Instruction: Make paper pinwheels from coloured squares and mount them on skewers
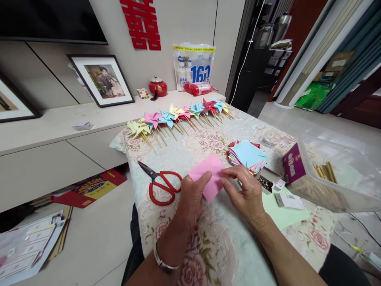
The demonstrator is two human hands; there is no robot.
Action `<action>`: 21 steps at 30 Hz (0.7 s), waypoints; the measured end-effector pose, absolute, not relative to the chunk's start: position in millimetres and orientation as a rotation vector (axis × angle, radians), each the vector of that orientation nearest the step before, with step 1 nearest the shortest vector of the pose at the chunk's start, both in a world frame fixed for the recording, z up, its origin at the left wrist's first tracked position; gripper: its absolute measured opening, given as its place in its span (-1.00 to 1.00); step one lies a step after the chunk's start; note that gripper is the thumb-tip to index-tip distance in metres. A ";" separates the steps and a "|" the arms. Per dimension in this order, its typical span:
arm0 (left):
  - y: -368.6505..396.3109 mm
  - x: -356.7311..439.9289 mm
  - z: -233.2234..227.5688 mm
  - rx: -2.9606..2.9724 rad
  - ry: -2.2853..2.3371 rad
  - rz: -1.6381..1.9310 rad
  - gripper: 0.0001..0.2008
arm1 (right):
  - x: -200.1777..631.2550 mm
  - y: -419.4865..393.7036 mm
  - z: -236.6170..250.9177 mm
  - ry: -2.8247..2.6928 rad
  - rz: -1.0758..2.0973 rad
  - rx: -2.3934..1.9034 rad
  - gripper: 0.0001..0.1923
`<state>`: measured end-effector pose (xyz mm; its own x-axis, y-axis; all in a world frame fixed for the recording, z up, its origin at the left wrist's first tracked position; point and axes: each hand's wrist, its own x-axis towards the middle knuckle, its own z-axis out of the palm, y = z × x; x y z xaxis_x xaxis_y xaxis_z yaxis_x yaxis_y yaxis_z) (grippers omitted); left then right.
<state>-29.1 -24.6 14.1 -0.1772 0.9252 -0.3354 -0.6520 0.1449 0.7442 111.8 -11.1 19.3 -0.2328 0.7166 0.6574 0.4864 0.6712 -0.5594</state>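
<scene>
A square of pink paper with a crease or slit in it is held just above the flowered tablecloth. My left hand grips its left side, thumb on top and fingers underneath. At its right edge, the thumb and forefinger of my right hand pinch the paper. Red-handled scissors lie left of my left hand, blades pointing away. Beyond my right hand is a stack of cut coloured paper squares. Close by, an open small box contains small metal pieces.
Finished paper pinwheels on sticks lie in a row along the far edge. To the right, a clear plastic tub contains wooden sticks. A small white box rests on green paper. A round clear container stands behind.
</scene>
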 end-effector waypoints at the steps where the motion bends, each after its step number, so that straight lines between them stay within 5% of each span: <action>1: -24.2 -29.1 14.4 0.360 0.985 1.473 -0.67 | 109.6 -12.7 18.3 -1.938 0.326 -0.908 -0.89; 21: -22.2 -28.2 15.8 0.311 0.964 1.538 -0.73 | 98.5 -16.4 11.3 -2.243 0.367 -0.773 -0.84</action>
